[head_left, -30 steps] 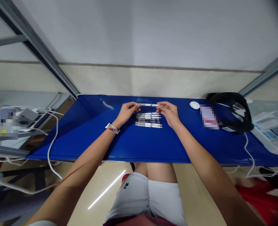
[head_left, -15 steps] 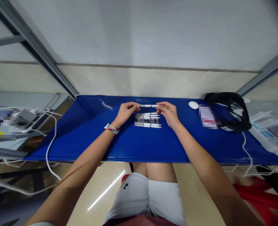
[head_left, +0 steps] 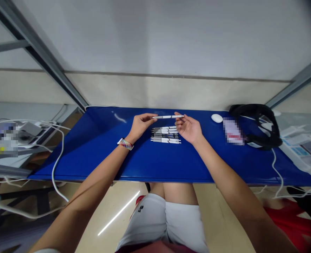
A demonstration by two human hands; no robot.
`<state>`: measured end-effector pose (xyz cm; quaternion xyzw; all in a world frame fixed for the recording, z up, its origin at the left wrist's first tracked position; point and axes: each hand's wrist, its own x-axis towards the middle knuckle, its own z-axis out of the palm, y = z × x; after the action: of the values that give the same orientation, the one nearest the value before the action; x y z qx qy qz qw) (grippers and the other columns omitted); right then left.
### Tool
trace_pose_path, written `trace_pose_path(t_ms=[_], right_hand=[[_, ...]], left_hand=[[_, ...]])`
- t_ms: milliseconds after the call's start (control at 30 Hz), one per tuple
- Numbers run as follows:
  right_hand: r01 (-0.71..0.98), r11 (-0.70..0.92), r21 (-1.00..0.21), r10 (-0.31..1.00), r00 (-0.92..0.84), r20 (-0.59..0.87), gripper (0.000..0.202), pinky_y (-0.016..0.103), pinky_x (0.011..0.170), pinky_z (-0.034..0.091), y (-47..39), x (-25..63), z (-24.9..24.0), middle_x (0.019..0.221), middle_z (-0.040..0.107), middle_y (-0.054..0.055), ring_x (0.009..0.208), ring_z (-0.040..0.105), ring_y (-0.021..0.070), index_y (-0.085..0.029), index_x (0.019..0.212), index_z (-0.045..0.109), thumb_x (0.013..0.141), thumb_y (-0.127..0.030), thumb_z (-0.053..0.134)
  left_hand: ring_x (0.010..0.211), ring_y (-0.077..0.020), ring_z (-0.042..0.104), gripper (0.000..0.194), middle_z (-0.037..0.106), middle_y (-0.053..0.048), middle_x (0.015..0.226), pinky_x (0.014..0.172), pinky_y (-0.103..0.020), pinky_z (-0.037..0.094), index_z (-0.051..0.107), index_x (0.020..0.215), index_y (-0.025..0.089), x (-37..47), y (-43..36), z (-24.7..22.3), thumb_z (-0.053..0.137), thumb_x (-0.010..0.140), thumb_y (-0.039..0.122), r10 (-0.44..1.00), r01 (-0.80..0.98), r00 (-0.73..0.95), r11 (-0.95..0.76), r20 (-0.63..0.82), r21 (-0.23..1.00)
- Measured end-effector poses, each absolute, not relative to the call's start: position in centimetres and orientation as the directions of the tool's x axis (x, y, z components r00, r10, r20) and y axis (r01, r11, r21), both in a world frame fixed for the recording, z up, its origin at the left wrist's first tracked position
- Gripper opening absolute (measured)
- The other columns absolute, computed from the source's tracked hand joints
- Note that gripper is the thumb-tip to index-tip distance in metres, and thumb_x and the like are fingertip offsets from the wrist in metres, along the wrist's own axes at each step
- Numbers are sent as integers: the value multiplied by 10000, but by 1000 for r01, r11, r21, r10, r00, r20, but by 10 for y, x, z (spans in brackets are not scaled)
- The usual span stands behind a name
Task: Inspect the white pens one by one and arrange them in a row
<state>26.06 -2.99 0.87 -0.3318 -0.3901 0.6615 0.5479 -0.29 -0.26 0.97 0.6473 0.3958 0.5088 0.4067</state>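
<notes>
Looking down from my head, here are both my hands out over the blue table [head_left: 155, 165], forearms angled in from left and right. My left hand [head_left: 140, 127] is on the left, back of the hand up, woven bracelet [head_left: 126, 143] at the wrist; thumb and fingers pinch closed on the left end of a ballpoint pen [head_left: 167, 117]. On the right, my right hand [head_left: 193, 130] is turned with the palm showing, half open, fingers loosely curled; its fingertips meet the pen's right end, though whether they grip it or just touch it, I can't tell.

And the pen itself: it lies level, left to right between my hands, toward the far side of the table. White barrel, grey section at the left, dark marking toward the right; its left tip is lost in my fingers. Just nearer, a group of pens [head_left: 166, 140] lies on the table, roughly parallel, points to the left, mostly white-barrelled with grey grips, darker ones in the middle. My right fingers are close by their right ends. Farther right, a white oval object [head_left: 217, 118] and a black padded band [head_left: 275, 126].
</notes>
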Motion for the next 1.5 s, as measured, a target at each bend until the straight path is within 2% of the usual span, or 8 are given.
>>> trace_pose_path(t_ms=[267, 467, 667, 800, 900, 1033, 1333, 1500], right_hand=[[-455, 16, -890, 997, -58, 48, 362, 349, 778, 604, -23, 258, 2, 852, 660, 38, 776, 630, 178, -241, 1115, 732, 891, -525, 738], [-498, -5, -867, 998, -55, 26, 368, 370, 778, 616, -26, 258, 6, 862, 684, 64, 802, 643, 199, -221, 1103, 746, 931, -539, 677], [-681, -130, -721, 992, -89, -95, 170, 260, 628, 582, -30, 255, 13, 791, 660, 27, 680, 586, 140, -210, 1038, 745, 905, -315, 728], [-814, -187, -549, 980, -121, -155, 152, 197, 560, 537, -32, 253, 16, 743, 654, 16, 625, 571, 105, -171, 1045, 727, 911, -210, 666], [-842, -189, -505, 978, -116, -173, 156, 186, 524, 510, -34, 252, 18, 704, 638, 9, 594, 555, 102, -165, 1042, 723, 920, -186, 629], [-848, -195, -492, 977, -121, -178, 177, 204, 551, 531, -35, 251, 20, 754, 664, 25, 631, 583, 113, -168, 1068, 723, 922, -234, 650], [-835, -156, -528, 984, -81, -162, 113, 200, 493, 438, -36, 248, 19, 650, 568, -14, 548, 491, 96, -174, 966, 700, 870, -196, 643], [-861, -168, -479, 982, -102, -161, 169, 201, 507, 459, -38, 249, 21, 682, 588, 7, 572, 508, 103, -159, 986, 704, 884, -232, 591]], left_hand=[[688, -150, 619, 279, 767, -40, 796, 687, -309, 487, 857, 1016, 205, 0, -4, 10, 874, 830, 413, 916, 121, 182, -383, 359, 916], [766, -167, 664, 286, 802, -66, 883, 751, -320, 516, 858, 981, 190, 1, -4, 9, 902, 799, 407, 917, 82, 182, -375, 356, 923], [809, -182, 703, 311, 815, -72, 907, 794, -328, 546, 863, 992, 189, 1, -5, 10, 903, 798, 428, 920, 75, 172, -369, 352, 926], [790, -177, 703, 290, 823, -76, 938, 778, -323, 553, 847, 929, 183, 2, -4, 9, 918, 775, 419, 910, 68, 184, -388, 370, 919], [752, -165, 687, 270, 813, -68, 900, 743, -313, 543, 819, 867, 179, 2, -4, 9, 932, 758, 398, 907, 61, 171, -398, 384, 915], [724, -149, 669, 269, 795, -50, 850, 722, -300, 528, 794, 840, 179, 2, -4, 10, 944, 745, 380, 907, 44, 157, -401, 390, 915], [764, -162, 687, 258, 819, -75, 942, 742, -311, 540, 820, 893, 181, 2, -3, 6, 918, 776, 389, 908, 53, 165, -397, 384, 916], [724, -149, 661, 240, 801, -56, 867, 713, -300, 520, 825, 888, 184, 2, -3, 6, 923, 772, 370, 907, 52, 159, -403, 391, 914]])
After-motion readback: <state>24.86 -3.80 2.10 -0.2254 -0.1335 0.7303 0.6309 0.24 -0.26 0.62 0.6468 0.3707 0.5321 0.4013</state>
